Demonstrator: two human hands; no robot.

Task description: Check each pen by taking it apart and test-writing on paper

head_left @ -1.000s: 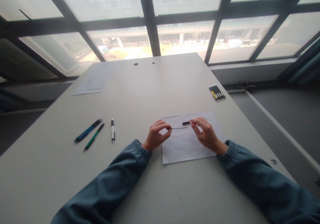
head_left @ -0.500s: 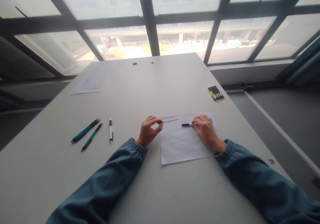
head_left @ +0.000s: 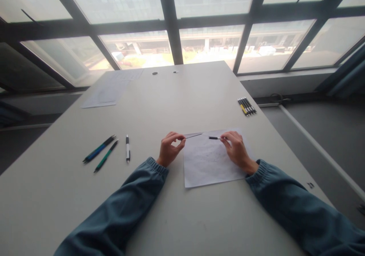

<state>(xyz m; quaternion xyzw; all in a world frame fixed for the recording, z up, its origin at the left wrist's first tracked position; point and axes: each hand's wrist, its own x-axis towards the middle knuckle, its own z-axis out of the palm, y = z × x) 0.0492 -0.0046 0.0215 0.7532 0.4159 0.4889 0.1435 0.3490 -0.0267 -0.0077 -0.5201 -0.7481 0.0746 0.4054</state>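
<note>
My left hand (head_left: 170,149) is closed in a pinch on a thin dark refill rod (head_left: 193,135) that points right, just above the far edge of a white sheet of paper (head_left: 211,164). My right hand (head_left: 236,148) is closed on a black and white pen barrel (head_left: 214,137) whose dark end points left toward the rod's tip. A small gap separates the rod's tip from the barrel. Both hands hover low over the white table (head_left: 171,96).
Left of my hands lie a blue pen (head_left: 99,148), a green pen (head_left: 107,156) and a black and white pen (head_left: 128,148). A bundle of several black pens (head_left: 246,106) sits at the right edge. More paper (head_left: 110,90) lies far left by the windows.
A second ago the rod and barrel were close together between my hands. My left hand drew the rod out leftward; now the barrel points at the rod's tip again.
</note>
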